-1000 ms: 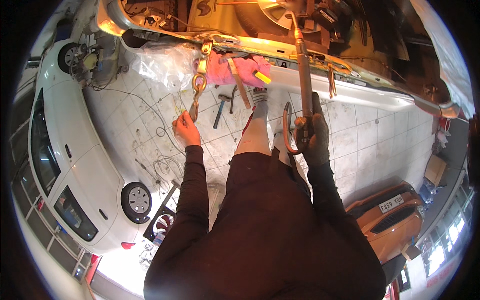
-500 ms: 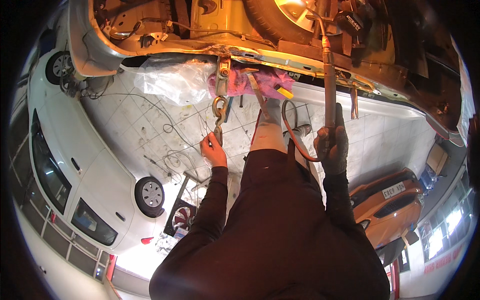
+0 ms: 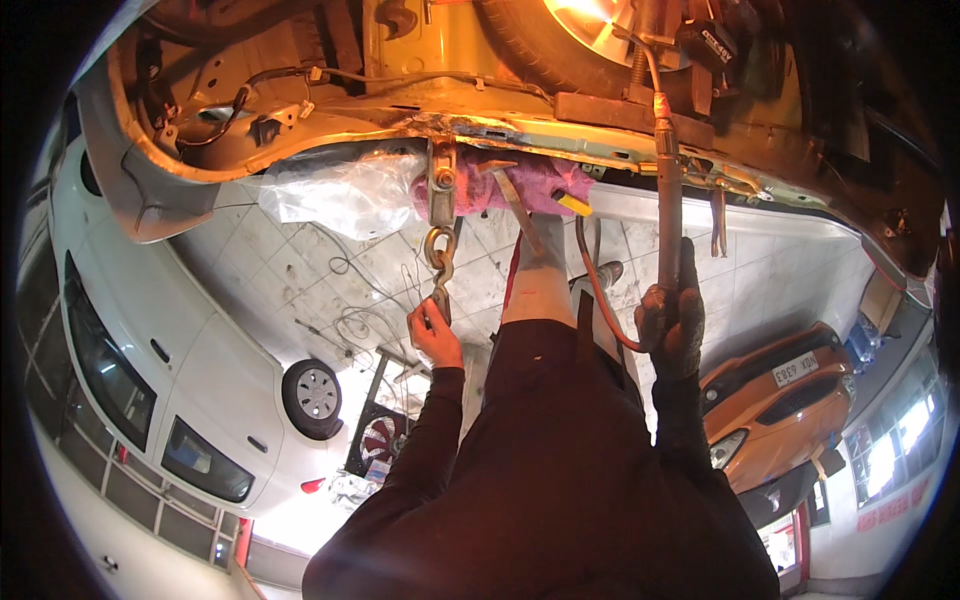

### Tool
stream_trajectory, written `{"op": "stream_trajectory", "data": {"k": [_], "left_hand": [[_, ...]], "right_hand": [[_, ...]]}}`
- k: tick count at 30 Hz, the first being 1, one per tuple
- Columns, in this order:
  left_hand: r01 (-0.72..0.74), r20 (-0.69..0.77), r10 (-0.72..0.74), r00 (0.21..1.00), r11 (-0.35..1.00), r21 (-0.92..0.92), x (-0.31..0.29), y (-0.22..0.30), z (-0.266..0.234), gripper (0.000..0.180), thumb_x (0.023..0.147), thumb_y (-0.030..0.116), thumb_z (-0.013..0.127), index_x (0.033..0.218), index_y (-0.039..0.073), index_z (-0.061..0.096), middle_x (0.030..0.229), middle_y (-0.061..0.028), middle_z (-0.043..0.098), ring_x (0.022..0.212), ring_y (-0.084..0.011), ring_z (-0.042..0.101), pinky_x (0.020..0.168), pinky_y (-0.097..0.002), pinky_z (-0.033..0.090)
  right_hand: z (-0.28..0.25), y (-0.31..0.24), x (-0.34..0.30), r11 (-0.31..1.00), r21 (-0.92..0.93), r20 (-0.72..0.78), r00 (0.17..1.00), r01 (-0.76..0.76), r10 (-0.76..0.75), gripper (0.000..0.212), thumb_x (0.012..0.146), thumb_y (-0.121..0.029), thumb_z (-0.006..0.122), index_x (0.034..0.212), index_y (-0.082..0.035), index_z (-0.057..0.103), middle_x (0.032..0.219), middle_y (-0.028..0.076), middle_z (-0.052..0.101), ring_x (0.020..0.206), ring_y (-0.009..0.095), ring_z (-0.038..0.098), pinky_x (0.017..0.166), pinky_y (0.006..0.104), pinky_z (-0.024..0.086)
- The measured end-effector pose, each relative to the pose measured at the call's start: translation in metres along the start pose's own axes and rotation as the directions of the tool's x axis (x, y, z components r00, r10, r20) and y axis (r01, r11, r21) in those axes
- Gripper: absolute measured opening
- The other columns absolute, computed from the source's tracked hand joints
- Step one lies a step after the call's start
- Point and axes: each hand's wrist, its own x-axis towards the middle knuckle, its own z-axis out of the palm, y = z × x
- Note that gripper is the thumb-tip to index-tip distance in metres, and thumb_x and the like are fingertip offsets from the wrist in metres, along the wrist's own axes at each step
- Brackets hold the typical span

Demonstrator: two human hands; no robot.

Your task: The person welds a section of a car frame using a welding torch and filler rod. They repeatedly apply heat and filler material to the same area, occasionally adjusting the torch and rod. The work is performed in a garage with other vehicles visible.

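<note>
My bare left hand (image 3: 437, 335) is closed on the lower end of a metal hook (image 3: 439, 290). The hook hangs by a ring (image 3: 439, 246) below a steel pulling clamp (image 3: 442, 180), which sits at the lower edge of an open car body (image 3: 330, 140). My right hand (image 3: 670, 325), in what looks like a dark glove, is wrapped round the lower handle of a long torch (image 3: 668, 200). The torch stands almost upright, its bent metal tip at the top near a brightly lit wheel (image 3: 590, 25). A brown hose (image 3: 603, 300) loops from its lower end.
A hammer (image 3: 516, 205) lies slanted over a pink cloth (image 3: 465, 190), beside clear plastic sheeting (image 3: 340, 190). Cables (image 3: 355, 320) trail over the tiled floor. A white car (image 3: 200, 330) stands left, near a fan unit (image 3: 380, 435); an orange car (image 3: 780, 400) is at right.
The whole view has shifted, so the car body and both hands sit lower in the picture. Both hands keep their holds on the hook and the torch.
</note>
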Motion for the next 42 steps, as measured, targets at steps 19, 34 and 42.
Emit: {"op": "stream_trajectory", "data": {"k": [19,34,42], "left_hand": [[0.141,0.086,-0.144,0.986,0.989,0.04,0.002,0.022,-0.006,0.032,0.113,0.03,0.053,0.106,0.001,0.065,0.086,-0.0033,0.062,0.066,-0.0094,0.053,0.056,-0.0271,0.048],[0.199,0.317,-0.27,0.909,0.951,0.238,0.034,0.066,-0.065,0.047,0.114,0.041,0.047,0.101,0.001,0.067,0.085,-0.008,0.073,0.059,-0.0122,0.065,0.057,-0.027,0.048],[0.482,0.115,-0.532,0.839,0.825,0.296,0.056,0.007,-0.121,0.041,0.105,0.042,0.064,0.101,0.001,0.067,0.078,-0.0084,0.069,0.043,-0.013,0.053,0.037,-0.0281,0.039]], "right_hand": [[0.012,0.034,0.007,0.921,0.157,0.216,0.923,-0.356,0.32,0.089,0.097,-0.052,0.072,0.164,-0.005,0.035,0.091,0.005,0.066,0.07,0.009,0.06,0.059,0.0256,0.051],[-0.024,0.084,0.003,0.906,0.221,0.25,0.919,-0.36,0.304,0.087,0.098,-0.051,0.07,0.163,-0.004,0.036,0.097,0.006,0.065,0.076,0.011,0.06,0.064,0.0278,0.051],[-0.033,0.083,-0.005,0.931,0.192,0.209,0.94,-0.311,0.271,0.086,0.098,-0.051,0.069,0.163,-0.003,0.037,0.101,0.006,0.065,0.079,0.013,0.06,0.067,0.029,0.052]]}}
